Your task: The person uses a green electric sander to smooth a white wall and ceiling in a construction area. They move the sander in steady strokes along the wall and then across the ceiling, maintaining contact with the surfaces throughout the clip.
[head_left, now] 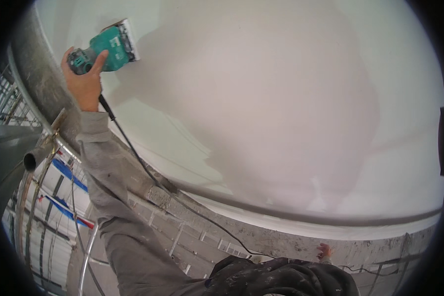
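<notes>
My left hand (85, 88) is wrapped around the rear of a green electric sander (112, 48), its thumb lying along the near side. The sander's flat pad is up against a large smooth whitish wall panel (281, 98) at the upper left. A black power cord (143, 163) trails from the tool down along my sleeved left arm. Low at the right, my right hand (324, 251) shows small beside the panel's lower edge, holding nothing visible, with its fingers apart. My body hides most of the right arm.
A dusty grey ledge (291, 242) runs under the panel. Scaffold tubes stand at the left, one open pipe end (30, 161) pointing near my arm. Blue strips (66, 209) hang beyond them. Planks with slots (182, 241) lie below.
</notes>
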`<state>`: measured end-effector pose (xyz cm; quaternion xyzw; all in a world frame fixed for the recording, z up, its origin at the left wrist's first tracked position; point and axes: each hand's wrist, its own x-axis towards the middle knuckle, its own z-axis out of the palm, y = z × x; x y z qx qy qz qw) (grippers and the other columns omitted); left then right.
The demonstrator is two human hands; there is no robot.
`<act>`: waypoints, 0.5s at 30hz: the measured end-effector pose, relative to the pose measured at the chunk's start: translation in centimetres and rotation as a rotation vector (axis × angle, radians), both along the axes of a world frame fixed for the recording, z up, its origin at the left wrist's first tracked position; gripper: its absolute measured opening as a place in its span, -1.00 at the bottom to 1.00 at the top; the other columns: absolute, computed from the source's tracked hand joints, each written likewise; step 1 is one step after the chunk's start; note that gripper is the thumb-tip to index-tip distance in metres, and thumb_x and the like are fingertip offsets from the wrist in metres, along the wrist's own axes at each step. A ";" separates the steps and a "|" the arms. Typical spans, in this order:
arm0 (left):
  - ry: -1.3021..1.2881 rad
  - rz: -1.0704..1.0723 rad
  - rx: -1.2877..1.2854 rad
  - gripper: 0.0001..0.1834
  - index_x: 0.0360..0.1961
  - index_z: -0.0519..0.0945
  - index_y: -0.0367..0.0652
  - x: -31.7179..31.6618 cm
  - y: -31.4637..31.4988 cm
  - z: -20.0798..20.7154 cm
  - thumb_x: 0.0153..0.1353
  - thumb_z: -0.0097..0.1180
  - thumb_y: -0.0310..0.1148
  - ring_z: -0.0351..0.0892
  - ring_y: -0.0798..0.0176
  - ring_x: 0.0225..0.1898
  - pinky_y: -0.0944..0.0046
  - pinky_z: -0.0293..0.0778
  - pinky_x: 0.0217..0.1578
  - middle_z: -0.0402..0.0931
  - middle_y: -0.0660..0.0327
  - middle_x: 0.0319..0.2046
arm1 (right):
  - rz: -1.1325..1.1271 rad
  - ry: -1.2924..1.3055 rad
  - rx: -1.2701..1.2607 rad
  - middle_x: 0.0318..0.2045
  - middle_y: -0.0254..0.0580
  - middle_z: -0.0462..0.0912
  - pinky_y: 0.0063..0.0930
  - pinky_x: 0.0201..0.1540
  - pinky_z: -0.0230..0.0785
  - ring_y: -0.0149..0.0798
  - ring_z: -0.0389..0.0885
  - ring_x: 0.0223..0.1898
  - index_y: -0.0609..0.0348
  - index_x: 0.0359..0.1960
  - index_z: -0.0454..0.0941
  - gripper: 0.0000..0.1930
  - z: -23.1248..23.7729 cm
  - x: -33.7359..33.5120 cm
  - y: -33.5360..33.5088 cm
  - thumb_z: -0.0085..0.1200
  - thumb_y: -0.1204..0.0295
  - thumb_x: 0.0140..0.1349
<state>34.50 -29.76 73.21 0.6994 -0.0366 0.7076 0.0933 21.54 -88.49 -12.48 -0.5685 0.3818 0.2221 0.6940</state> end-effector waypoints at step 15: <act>-0.016 -0.045 0.236 -0.20 0.14 0.40 -0.25 0.4 4.4 1.6 -0.11 0.53 -0.20 0.50 0.24 -0.10 0.30 0.50 -0.11 0.44 0.09 -0.04 | -0.036 0.042 0.085 -0.24 -0.12 0.67 -0.26 -0.57 0.39 -0.27 0.40 -0.62 0.05 0.02 0.54 -0.52 0.7 -4.9 15.8 -0.13 0.11 0.14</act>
